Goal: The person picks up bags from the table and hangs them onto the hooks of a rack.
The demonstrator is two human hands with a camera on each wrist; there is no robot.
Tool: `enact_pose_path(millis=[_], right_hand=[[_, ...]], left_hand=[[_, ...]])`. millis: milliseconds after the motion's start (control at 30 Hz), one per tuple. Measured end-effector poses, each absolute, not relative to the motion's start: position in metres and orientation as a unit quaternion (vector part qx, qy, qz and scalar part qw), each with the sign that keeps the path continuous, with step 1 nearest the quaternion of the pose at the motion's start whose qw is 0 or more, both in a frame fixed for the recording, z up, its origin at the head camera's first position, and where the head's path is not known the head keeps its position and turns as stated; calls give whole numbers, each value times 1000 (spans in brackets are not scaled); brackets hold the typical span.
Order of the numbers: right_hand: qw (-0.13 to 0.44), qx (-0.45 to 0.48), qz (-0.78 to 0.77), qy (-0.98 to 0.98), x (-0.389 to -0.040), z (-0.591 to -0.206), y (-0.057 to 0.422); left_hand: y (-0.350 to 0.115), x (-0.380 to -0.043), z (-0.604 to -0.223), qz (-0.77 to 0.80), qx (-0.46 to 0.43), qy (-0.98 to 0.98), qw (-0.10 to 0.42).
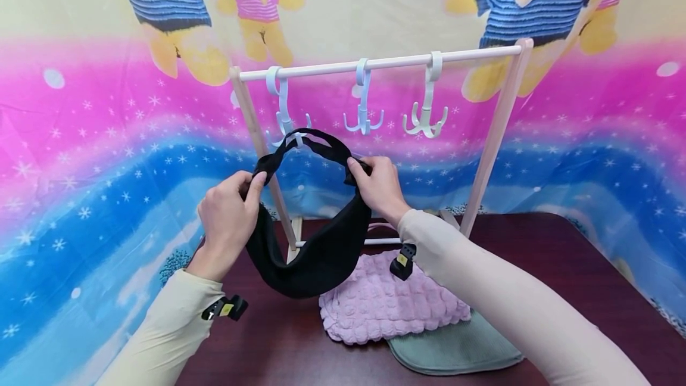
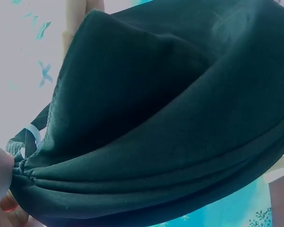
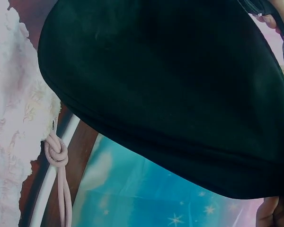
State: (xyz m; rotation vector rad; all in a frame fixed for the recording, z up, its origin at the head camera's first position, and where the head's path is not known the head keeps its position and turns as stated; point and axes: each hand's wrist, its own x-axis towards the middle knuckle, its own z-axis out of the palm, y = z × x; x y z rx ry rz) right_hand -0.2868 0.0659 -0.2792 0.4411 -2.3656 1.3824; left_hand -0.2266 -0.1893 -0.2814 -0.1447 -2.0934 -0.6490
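Black bag (image 1: 316, 271) raised in front of the rack's (image 1: 492, 136) left hook (image 1: 284, 103); strap loop uppermost, pouch sagging beneath, long axis near upright. Left hand (image 1: 229, 210) and right hand (image 1: 380, 186) both closed, pinching opposite strap ends. Left wrist view adds gathered fabric at strap base; right wrist, a knotted pink cord (image 3: 57, 156).

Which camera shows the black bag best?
The head view: it shows the black bag nearly whole, strap included, between the left hand and right hand. The left wrist view shows its folds close up, cropped; the right wrist view shows mainly one dark side, also cropped.
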Motion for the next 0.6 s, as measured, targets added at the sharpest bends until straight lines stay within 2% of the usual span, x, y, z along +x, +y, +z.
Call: enact_pose_path(millis=[600], right_hand=[[183,153,479,-845,-285,-284,70]], left_hand=[[-192,-226,-284,-263,-50,-857,440]])
